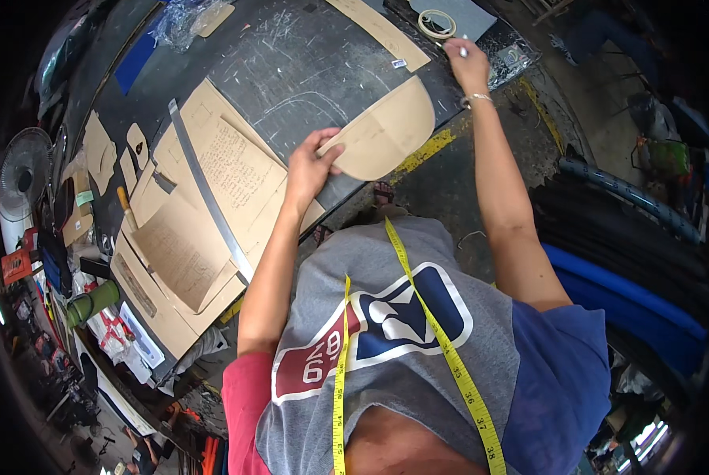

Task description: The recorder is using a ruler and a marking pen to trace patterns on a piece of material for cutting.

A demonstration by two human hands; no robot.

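Observation:
My left hand (313, 164) pinches the near left edge of a tan cardboard pattern piece (386, 134) with a curved outline. The piece is raised at the front edge of the dark table, with a faint line across it. Out to the right, my right hand (468, 70) is closed on a small white object (464, 52), too small to name. Just beyond those fingers, a roll of tape (436, 24) lies on the table's far right corner. A yellow measuring tape (457, 366) hangs round my neck.
On the left, large cardboard sheets (252, 170) with handwriting lie under a long metal ruler (204, 178). A wooden-handled tool (124, 202) is beside them. A long cardboard strip (382, 32) crosses the far side. A fan (26, 170) stands far left; dark and blue rolls (623, 289) lie right.

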